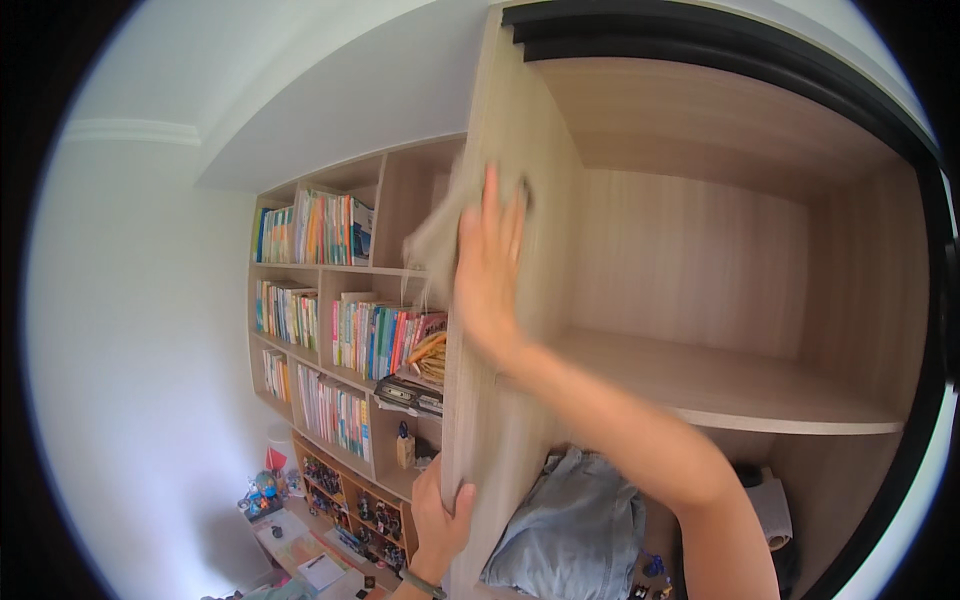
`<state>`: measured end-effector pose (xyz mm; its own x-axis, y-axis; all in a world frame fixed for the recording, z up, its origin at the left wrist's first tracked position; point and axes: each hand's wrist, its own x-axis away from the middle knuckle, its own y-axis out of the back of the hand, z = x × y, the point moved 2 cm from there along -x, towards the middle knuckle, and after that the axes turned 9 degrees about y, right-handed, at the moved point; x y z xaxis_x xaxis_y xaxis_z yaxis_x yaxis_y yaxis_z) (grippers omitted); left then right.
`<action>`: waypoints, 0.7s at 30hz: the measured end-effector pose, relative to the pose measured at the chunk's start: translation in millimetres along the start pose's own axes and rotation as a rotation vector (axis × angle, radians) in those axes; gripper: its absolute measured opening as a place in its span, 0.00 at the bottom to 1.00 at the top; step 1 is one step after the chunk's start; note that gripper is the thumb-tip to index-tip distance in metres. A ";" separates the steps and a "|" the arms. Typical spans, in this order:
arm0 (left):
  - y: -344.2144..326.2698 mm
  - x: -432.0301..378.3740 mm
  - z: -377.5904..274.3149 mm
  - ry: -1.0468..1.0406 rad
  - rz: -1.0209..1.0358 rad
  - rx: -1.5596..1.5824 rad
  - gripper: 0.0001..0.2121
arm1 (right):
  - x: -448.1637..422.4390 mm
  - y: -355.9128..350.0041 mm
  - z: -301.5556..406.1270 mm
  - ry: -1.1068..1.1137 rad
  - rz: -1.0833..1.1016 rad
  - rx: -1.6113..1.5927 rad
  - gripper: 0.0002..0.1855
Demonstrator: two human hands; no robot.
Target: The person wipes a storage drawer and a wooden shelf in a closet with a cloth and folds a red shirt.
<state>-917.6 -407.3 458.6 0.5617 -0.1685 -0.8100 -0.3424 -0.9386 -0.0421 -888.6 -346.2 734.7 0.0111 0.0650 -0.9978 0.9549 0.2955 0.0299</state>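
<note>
My left hand [442,510], with a dark band at its wrist, grips the front edge of the cabinet's upright wood-grain side panel [480,420], low down, thumb on the inner face. Higher up, my right hand [491,277] lies flat over the same edge, fingers pointing up and partly apart, slightly blurred. A blurred beige cloth [435,240] with trailing threads hangs at the panel's outer side, beside the right hand; whether the hand holds it I cannot tell. A dark round spot shows on the panel near the right fingertips.
The cabinet's upper shelf [750,390] lies right of the panel under a black top track [675,37]. Below sit folded blue-grey fabric [577,525], a paper roll [772,510] and small figures [652,566]. Leftward are a bookcase [382,300] and a cluttered desk [300,540].
</note>
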 end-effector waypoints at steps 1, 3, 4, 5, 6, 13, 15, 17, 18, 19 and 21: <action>1.9 2.8 3.6 0.007 0.002 -0.021 0.23 | -40.1 1.8 -5.0 0.113 -0.029 0.001 0.30; 6.5 2.0 5.8 0.013 0.016 -0.044 0.22 | -107.1 2.8 -21.9 0.162 -0.030 -0.058 0.29; 2.7 1.3 1.5 0.007 0.039 -0.024 0.22 | -138.8 4.2 -48.4 0.167 -0.062 -0.034 0.30; 2.7 0.2 -0.3 0.007 0.059 -0.015 0.21 | -153.5 2.6 -74.4 0.087 -0.066 -0.003 0.30; 0.9 -0.6 -2.3 0.005 0.058 0.002 0.21 | -167.9 2.7 -100.0 0.008 -0.069 0.031 0.30; 6.3 -1.3 -1.2 -0.007 0.029 -0.026 0.21 | -60.5 25.5 -166.1 -0.832 0.165 -0.034 0.31; 5.4 -1.2 0.6 -0.006 0.018 -0.033 0.21 | -18.1 29.2 -171.0 -1.010 0.352 -0.052 0.31; 8.6 0.7 4.7 0.000 0.002 -0.047 0.21 | 15.5 24.5 -165.0 -1.068 0.521 -0.066 0.31; 4.6 1.2 5.8 -0.011 0.011 -0.031 0.22 | 25.4 27.6 -167.3 -1.010 0.582 -0.061 0.30; 2.5 1.4 6.7 -0.007 0.015 -0.044 0.22 | 33.1 28.9 -155.6 -0.951 0.643 -0.063 0.29; 1.1 2.6 10.3 0.008 0.026 -0.080 0.22 | 56.7 43.4 -105.1 -0.776 0.789 0.140 0.27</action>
<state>-924.4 -405.7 450.5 0.5596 -0.1956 -0.8054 -0.2962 -0.9548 0.0261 -877.8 -229.5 685.6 0.7653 -0.4402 -0.4696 0.6226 0.3208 0.7138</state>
